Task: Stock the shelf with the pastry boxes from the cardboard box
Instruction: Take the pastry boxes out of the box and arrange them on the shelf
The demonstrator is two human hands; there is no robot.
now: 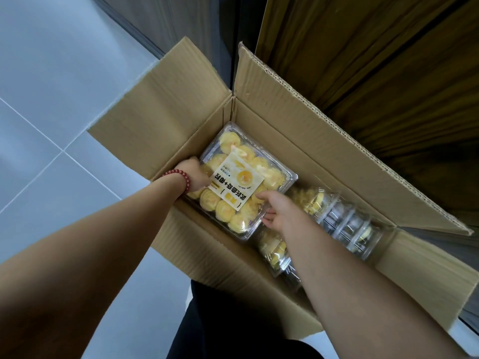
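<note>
In the open cardboard box (298, 141), a clear pastry box (261, 167) lies label-up. The right hand (276, 211) pinches its near edge, thumb on top. The left hand (193, 177), fingers mostly hidden, seems to grip its left side. More pastry boxes (344, 221) lie just beside it.

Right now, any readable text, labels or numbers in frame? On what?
"曲奇+" (my best reading): part of the big black Chinese line, upside down, on the label of the top pastry box; other characters unclear.
Small print on that label: too small to read.
Cardboard box, other pastry boxes: no text visible.
</note>
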